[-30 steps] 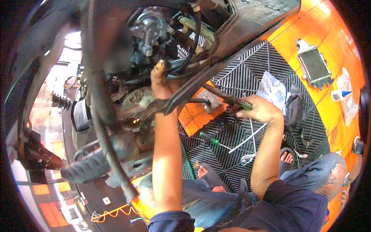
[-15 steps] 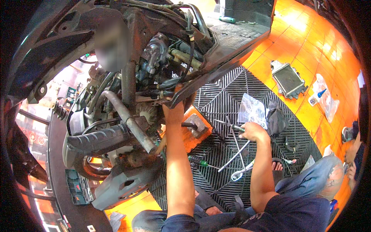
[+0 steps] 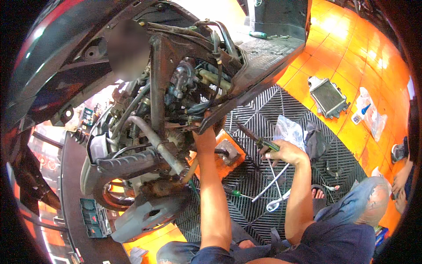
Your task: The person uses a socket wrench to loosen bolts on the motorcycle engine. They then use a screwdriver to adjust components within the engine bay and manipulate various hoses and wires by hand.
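Observation:
My left arm reaches under the side of a partly stripped scooter (image 3: 160, 83). My left hand (image 3: 205, 134) is up among the hoses and metal parts below the footboard, and its fingers are hidden behind the dark panel edge. To the right, above the black mat, my right hand (image 3: 288, 153) is closed round the green handles of long-nosed pliers (image 3: 249, 133). Their dark jaws point up and left towards the scooter, touching nothing. Beneath the scooter, beside my left forearm, stands an orange block (image 3: 235, 143) with a grey top.
On the black slatted mat (image 3: 252, 103) lie a green-handled screwdriver (image 3: 237, 193), long metal rods, a ratchet wrench (image 3: 273, 205) and a clear plastic bag (image 3: 285, 128). A radiator (image 3: 329, 97) rests on the orange floor. Another screwdriver (image 3: 258, 34) sits on the footboard. An open toolbox (image 3: 94, 218) is at left.
My right hand has raised and turned the pliers, so their jaws point more upward. My left hand is still up inside the scooter. The whole view has shifted slightly.

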The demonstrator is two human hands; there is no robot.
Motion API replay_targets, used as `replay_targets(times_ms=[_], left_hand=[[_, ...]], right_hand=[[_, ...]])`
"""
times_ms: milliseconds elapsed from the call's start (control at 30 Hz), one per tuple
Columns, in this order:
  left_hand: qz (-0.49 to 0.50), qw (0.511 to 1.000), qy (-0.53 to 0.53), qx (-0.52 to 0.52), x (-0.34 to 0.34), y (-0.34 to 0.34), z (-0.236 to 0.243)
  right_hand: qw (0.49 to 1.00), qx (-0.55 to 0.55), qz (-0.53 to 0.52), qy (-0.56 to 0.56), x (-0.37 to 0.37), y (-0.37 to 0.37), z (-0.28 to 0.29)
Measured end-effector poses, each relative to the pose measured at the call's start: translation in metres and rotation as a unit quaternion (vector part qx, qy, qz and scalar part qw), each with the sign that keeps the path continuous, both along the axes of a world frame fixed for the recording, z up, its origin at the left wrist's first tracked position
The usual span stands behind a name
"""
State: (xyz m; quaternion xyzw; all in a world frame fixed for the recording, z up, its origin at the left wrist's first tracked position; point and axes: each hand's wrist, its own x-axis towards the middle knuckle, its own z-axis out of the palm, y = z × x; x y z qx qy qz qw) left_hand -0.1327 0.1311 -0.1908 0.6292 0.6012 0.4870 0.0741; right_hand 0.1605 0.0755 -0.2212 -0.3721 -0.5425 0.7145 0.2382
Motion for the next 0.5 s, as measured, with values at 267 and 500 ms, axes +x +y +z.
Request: replay_targets(times_ms=[267, 500], left_hand=[[0.039, 0.955, -0.292, 0.021, 0.034, -0.076, 0.028], [0.036, 0.940, -0.339, -0.007, 0.039, -0.106, 0.060]], right_hand=[[0.955, -0.079, -0.019, 0.286, -0.093, -0.019, 0.033], [0.903, -0.090, 0.098, 0.408, -0.102, -0.029, 0.061]])
